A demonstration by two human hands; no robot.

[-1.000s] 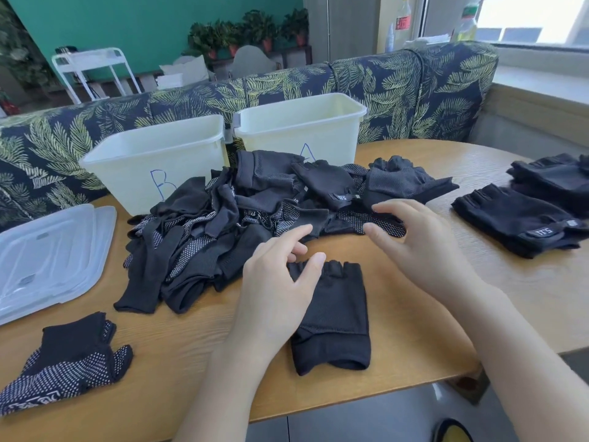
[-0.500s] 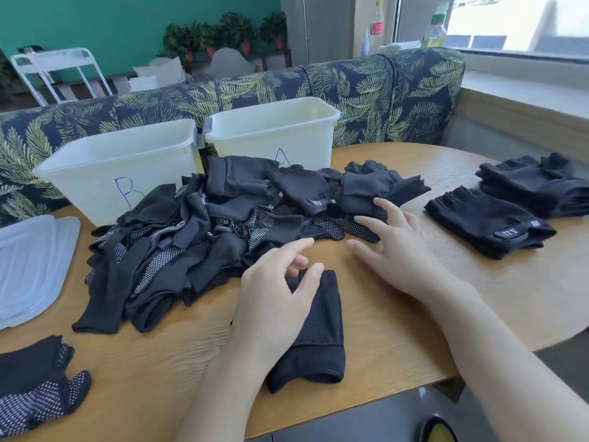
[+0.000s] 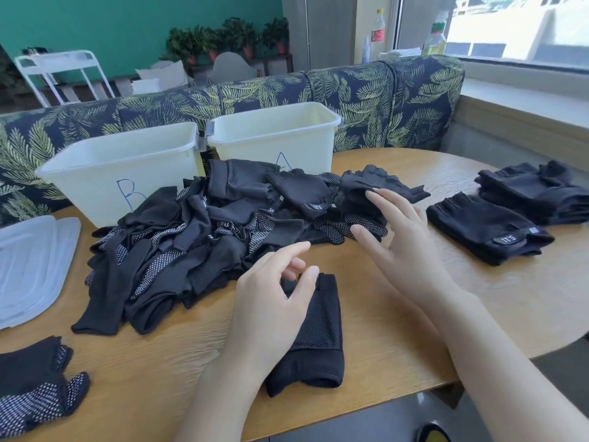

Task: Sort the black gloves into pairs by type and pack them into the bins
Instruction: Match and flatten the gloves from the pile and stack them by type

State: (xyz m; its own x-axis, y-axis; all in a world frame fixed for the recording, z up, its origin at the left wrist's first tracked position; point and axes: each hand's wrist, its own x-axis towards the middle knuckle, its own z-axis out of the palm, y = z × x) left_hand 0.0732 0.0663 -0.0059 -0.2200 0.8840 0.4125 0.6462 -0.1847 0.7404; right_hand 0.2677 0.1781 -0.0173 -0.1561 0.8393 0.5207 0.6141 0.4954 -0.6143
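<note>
A mesh glove (image 3: 318,317) is lying flat near the table edge under the loose, empty left hand (image 3: 271,311), while its match is being hunted in the pile (image 3: 223,231) by the open, empty right hand (image 3: 401,247).

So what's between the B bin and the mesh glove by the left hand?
The head view shows the heap of black gloves between bin B and the mesh glove.
</note>
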